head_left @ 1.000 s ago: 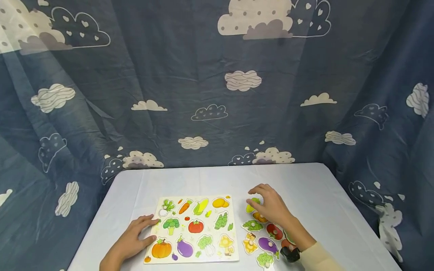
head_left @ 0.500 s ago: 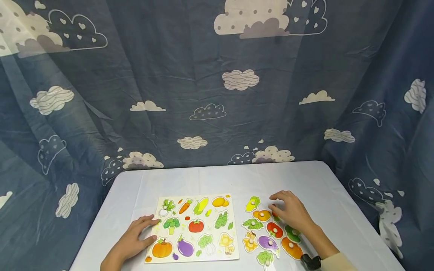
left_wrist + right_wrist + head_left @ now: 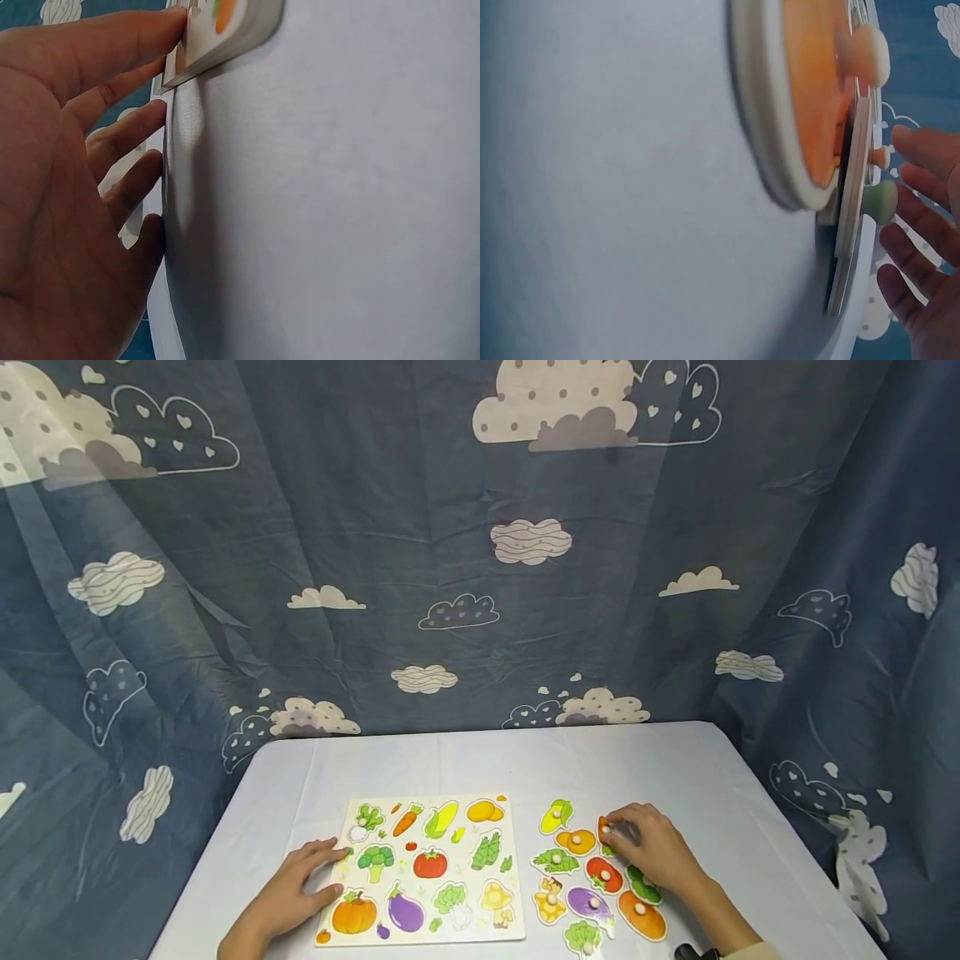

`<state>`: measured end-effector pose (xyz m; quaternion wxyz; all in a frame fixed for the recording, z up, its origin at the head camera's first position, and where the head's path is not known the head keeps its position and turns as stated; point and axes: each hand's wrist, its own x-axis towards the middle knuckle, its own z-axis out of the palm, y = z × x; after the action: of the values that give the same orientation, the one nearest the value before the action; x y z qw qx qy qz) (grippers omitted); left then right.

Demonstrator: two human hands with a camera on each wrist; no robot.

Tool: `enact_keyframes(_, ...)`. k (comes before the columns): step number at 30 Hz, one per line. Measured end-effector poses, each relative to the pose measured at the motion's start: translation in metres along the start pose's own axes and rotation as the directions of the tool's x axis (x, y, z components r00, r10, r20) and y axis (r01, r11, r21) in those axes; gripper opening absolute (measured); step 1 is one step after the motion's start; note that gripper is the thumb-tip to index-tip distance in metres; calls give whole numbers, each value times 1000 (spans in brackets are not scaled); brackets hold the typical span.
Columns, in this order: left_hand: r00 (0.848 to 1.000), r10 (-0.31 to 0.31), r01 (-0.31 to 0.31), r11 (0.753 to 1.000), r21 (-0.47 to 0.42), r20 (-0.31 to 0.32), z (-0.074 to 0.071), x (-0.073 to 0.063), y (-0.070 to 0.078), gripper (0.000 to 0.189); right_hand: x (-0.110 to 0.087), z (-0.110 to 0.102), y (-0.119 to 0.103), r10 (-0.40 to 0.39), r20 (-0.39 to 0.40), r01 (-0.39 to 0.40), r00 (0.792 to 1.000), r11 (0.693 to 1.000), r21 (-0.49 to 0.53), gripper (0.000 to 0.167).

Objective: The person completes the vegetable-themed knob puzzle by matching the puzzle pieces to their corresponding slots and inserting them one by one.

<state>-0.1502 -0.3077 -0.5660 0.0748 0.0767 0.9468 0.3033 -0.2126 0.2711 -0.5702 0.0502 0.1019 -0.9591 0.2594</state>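
My left hand (image 3: 291,889) rests at the left edge of a white puzzle board (image 3: 420,937) printed with vegetables. In the left wrist view its fingers (image 3: 124,139) are fairly straight, and the thumb touches the board's corner (image 3: 251,34). On the right, my right hand (image 3: 656,847) has its thumb and forefinger at an orange, carrot-like knobbed piece (image 3: 602,827), partly hidden by the fingers. The right wrist view shows the fingertips (image 3: 901,139) beside a small orange knob (image 3: 881,157), with a gap visible between thumb and forefinger. A green knob (image 3: 880,201) lies close to the other fingers.
Loose pieces lie right of the board: corn (image 3: 556,817), potatoes (image 3: 576,842), pea pods (image 3: 555,861), tomato (image 3: 603,875), mushroom (image 3: 550,906), eggplant (image 3: 588,903), lettuce (image 3: 582,937), pumpkin (image 3: 642,916) and a green piece (image 3: 644,885). A white cloth covers the table (image 3: 480,764); a cloud-patterned curtain (image 3: 450,643) hangs behind.
My right hand has moved right from above the corn and potato pieces, then down to the carrot-like piece. My left hand has stayed at the board's edge.
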Motion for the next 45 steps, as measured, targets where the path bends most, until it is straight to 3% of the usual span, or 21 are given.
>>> enact_keyframes(4, 1000, -3, 3, 1000, -4, 5, 0, 1, -2, 53, 0, -1, -1, 9, 23, -9, 1000, 1000, -1, 23)
enact_keyframes(20, 1000, -3, 3, 1000, -7, -15, -2, 1, -1, 55, 6, -3, -2, -126, 55, 127, 990, 992, -7, 24)
enact_keyframes(36, 1000, -26, 26, 1000, -11, 12, 4, 1, -3, 55, 5, -2, 0, -76, 98, 81, 992, 995, -53, 25)
enact_keyframes(45, 1000, -2, 2, 1000, -24, 21, 2, 1, -5, 53, 2, -13, -2, -102, 21, 103, 995, 988, -112, 24)
